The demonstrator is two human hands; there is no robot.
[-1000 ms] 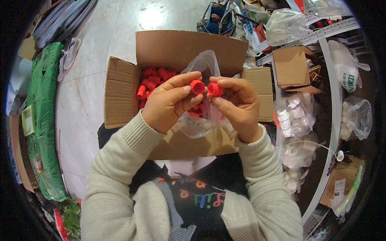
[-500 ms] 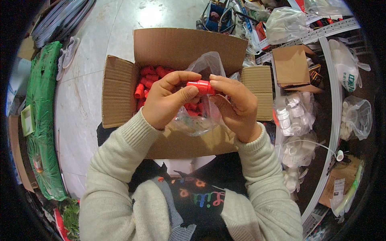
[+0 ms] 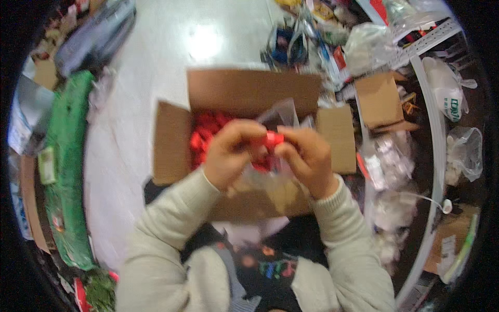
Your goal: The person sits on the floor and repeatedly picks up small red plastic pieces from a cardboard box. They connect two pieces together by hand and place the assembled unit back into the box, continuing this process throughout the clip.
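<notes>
Both my hands meet over an open cardboard box (image 3: 254, 92) and grip one small red plastic pipe fitting (image 3: 274, 138) between them. My left hand (image 3: 231, 155) is closed on its left end, and my right hand (image 3: 310, 158) pinches the right end with thumb and fingers. Motion blur smears the picture, and fingers cover much of the fitting. Several more red fittings (image 3: 204, 139) lie loose in the left part of the box. A clear plastic bag (image 3: 285, 112) sits in the right part, partly behind my right hand.
On the right, a shelf rack (image 3: 435, 156) holds bags of white fittings (image 3: 392, 161) and a small carton (image 3: 378, 101). A long green wrapped bundle (image 3: 70, 177) lies on the left. Beyond the box stands a blue tool holder (image 3: 285, 44) on the pale floor (image 3: 156, 47).
The whole view has shifted and blurred, so the box and hands appear lower and slightly to the right. Both hands still hold the red fitting, which is now more covered by fingers.
</notes>
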